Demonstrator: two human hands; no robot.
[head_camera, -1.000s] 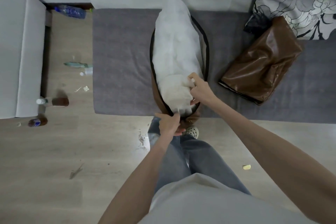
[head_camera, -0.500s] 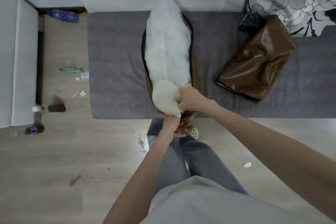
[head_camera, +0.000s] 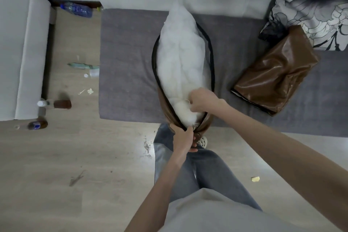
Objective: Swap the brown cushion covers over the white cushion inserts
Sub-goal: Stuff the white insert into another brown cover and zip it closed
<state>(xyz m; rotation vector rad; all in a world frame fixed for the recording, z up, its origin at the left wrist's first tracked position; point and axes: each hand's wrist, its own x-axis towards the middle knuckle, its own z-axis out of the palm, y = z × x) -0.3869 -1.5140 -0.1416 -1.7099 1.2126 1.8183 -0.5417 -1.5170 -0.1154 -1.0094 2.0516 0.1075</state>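
Observation:
A white cushion insert [head_camera: 180,58] stands on edge on the grey mattress [head_camera: 128,62], inside the open mouth of a brown cushion cover [head_camera: 165,107] whose dark zipper edge loops around it. My left hand [head_camera: 185,138] grips the near corner of that cover at the mattress edge. My right hand [head_camera: 202,100] has its fingers curled into the insert's near end, just inside the cover's opening. A second brown cushion [head_camera: 276,73] lies to the right on the mattress.
A floral grey-and-white pillow [head_camera: 316,5] sits at the back right. Bottles [head_camera: 56,104] and small litter lie on the wooden floor at left, beside a white cabinet [head_camera: 20,52]. My legs in jeans [head_camera: 197,171] stand against the mattress edge.
The cover's opening has spread wider around the insert again. My right hand shifted slightly on the insert's near end; my left hand keeps its hold on the cover corner.

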